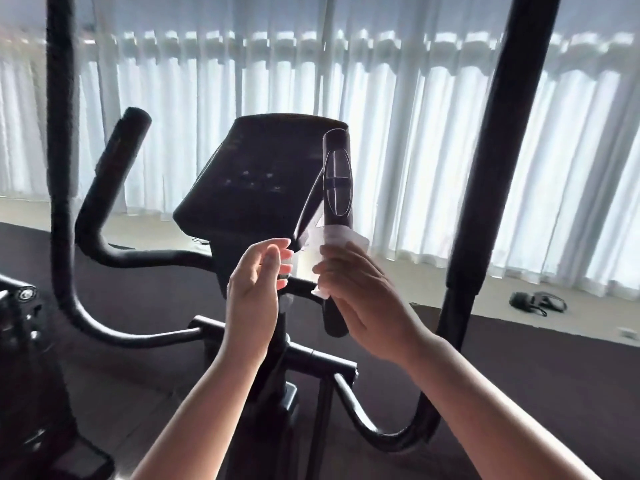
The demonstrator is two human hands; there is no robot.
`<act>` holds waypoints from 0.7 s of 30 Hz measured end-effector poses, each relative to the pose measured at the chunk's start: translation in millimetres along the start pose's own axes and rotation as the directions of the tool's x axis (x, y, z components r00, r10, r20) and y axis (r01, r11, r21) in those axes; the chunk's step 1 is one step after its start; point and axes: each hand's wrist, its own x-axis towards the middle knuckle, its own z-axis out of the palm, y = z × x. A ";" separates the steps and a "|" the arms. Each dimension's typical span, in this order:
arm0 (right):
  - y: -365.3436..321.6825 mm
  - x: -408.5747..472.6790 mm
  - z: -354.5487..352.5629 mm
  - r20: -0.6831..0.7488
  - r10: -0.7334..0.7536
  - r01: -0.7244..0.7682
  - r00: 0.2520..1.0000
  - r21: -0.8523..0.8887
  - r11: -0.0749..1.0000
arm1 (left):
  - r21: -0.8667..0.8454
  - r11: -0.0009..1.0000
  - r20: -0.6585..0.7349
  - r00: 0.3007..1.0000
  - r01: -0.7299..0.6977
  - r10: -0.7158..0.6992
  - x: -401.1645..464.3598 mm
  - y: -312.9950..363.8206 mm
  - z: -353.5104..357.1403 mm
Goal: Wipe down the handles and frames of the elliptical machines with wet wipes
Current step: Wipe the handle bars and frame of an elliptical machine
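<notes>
A black elliptical machine stands in front of me, its console (256, 178) in the middle. Its right inner handle (336, 178), with a silver sensor plate, rises just right of the console. A white wet wipe (341, 239) is wrapped around this handle below the plate. My right hand (360, 303) holds the wipe against the handle. My left hand (256, 289) is beside it at the console's lower edge, fingers curled, pinching a bit of the wipe. The left inner handle (114, 174) and the two tall moving arms (60, 168) (502, 168) are bare.
White curtains (415, 133) cover the window behind. A dark mat (554, 358) lies under the machine, with pale floor beyond it. Black sandals (536, 303) lie on the floor at right. Part of another machine (20, 323) shows at the left edge.
</notes>
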 end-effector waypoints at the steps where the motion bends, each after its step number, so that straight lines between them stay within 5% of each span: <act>1: -3.4 -4.0 -0.1 0.001 -0.015 0.015 1.000 0.011 1.000 | -0.002 1.000 0.016 1.000 0.016 -0.016 -1.8 -1.9 -1.7; 9: -15.8 -105.1 27.4 0.164 -0.056 0.095 0.985 -0.239 0.966 | 0.014 0.993 0.086 0.989 0.120 -0.120 -24.7 -19.5 -21.8; 13: -33.3 -93.9 15.4 -0.161 0.171 -0.180 0.972 -0.047 0.982 | 0.008 0.990 0.080 0.987 0.137 -0.137 -27.9 -24.9 -20.2; 17: -29.2 -4.7 -2.3 -0.481 0.279 -0.258 0.831 0.111 0.960 | -0.003 0.992 0.147 0.982 0.123 -0.121 -33.4 -25.8 -1.3; 21: -11.5 25.0 11.4 -0.437 0.484 -0.389 0.758 0.293 0.873 | -0.070 0.983 0.252 0.956 0.170 -0.148 -40.8 -29.5 8.7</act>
